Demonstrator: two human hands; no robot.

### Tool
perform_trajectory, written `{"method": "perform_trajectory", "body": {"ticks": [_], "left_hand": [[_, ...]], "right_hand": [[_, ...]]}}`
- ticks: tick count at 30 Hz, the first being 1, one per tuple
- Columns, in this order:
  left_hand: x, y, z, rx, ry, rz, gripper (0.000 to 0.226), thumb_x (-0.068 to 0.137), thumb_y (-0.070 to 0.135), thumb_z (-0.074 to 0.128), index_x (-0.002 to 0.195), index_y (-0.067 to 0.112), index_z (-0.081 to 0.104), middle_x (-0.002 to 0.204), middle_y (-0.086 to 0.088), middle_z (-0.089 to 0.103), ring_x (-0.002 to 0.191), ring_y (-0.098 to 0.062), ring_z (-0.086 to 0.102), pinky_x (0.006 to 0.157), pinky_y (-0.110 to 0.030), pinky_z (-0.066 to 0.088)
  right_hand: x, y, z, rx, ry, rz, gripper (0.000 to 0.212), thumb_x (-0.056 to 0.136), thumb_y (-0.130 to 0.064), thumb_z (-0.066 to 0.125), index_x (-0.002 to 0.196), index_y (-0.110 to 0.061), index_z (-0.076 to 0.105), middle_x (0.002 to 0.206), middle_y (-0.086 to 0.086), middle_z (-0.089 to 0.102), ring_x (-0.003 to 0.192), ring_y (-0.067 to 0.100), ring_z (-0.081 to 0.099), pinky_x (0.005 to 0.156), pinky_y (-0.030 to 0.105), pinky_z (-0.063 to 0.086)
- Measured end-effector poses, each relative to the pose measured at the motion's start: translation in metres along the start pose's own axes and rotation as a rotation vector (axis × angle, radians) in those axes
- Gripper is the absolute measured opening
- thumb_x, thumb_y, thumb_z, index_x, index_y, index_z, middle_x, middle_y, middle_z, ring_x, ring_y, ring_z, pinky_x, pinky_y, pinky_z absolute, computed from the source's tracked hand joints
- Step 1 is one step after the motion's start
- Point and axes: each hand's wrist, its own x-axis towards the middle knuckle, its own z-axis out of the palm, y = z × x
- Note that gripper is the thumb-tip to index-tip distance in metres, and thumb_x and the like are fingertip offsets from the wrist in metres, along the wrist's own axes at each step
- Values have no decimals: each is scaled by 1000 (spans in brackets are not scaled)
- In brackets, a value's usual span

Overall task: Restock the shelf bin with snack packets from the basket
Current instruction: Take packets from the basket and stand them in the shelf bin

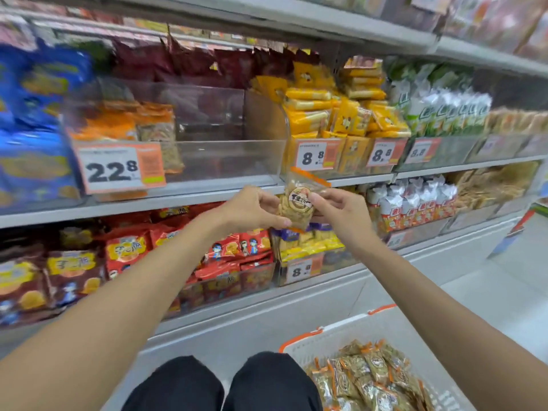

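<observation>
1. Both hands, left (pixel 252 210) and right (pixel 341 213), pinch one packet (pixel 298 203) just below the bin (pixel 225 155).
2. Judged step: carrying from basket (pixel 350 336) to bin.
3. Next: lift it over the bin's front wall, then release.

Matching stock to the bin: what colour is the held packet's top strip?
Orange, along the top edge of the clear packet; head view.

Bright, even store light is washing over everything, with hardly a shadow showing. Motion blur is smearing the blue bags (pixel 35 114) at the left edge, and the wide lens is bending the shelf (pixel 178 200) lines. Soft glare is glinting off the clear bin (pixel 225 155). The snack packet (pixel 298 203) at centre is showing sharpest.
</observation>
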Motion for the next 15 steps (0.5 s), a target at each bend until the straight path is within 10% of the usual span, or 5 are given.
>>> {"method": "perform_trajectory", "body": {"ticks": [3,10,15], "left_hand": [[-8,37,-51,-23,130,123,19,84,25,74,92,41,67,86,20,72,78,8,63,80,-15,50],[-10,56,-179,319,540,178,21,81,8,75,101,11,68,93,-8,71,70,-1,62,65,-21,55],[-6,24,-232,504,485,-47,36,86,17,72,118,15,55,98,-6,69,83,-18,64,68,-30,50]], "right_hand": [[30,-42,24,56,45,-134,15,93,-13,63,81,-9,70,68,-5,73,69,12,71,64,26,59],[123,-96,130,94,-83,-195,18,90,-19,70,84,-2,71,85,20,73,77,24,70,76,46,60],[165,-96,179,-255,-311,-189,16,85,-23,75,74,-12,72,59,-4,61,52,1,51,57,23,46]]}}
